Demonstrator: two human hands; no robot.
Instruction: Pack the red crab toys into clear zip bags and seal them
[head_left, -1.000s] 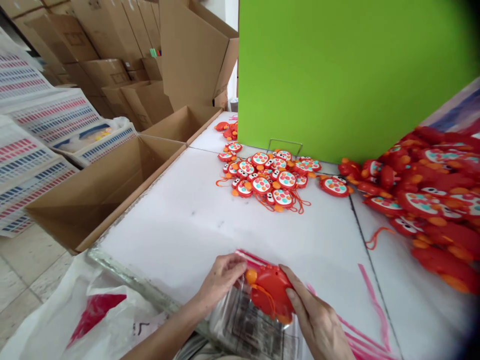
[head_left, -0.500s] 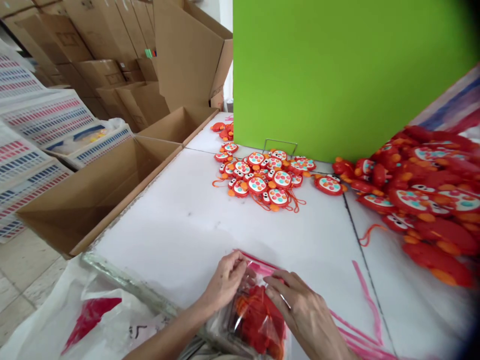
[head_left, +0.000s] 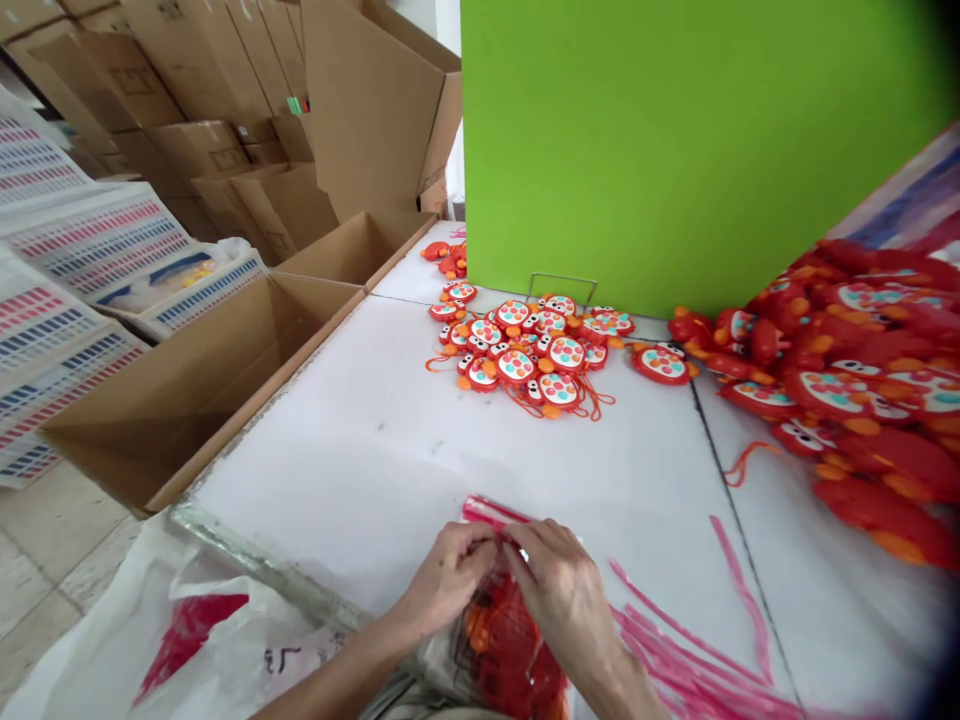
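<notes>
Two hands meet low in the centre of the frame: your left hand (head_left: 448, 575) and right hand (head_left: 568, 590) both have their fingers pinched together on the upper part of a clear bag (head_left: 442, 655). A red toy (head_left: 514, 645) sits inside it, just below your fingertips. Thin film like this could crease or tear if your two pinches pull unevenly, and the toy's hard, rounded bulk might push back against the film if it sits too high. The bag's lower end runs out of the frame near the table (head_left: 337, 450) edge, so a loosened grip could let it slip towards you. Loose pink strips (head_left: 675, 660), flat and ribbon-like, lie close by your right forearm and might catch on your wrist.

Mid-frame, the heaped toys (head_left: 516, 366) are smooth, glossy ovals with dotted white faces and thin orange cords; those cords could tangle if one toy is tugged. At the right edge, a taller pile (head_left: 900, 450) looks loosely stacked and might slide if knocked. On the left stands an open carton (head_left: 120, 430), stiff, matt brown cardboard.
</notes>
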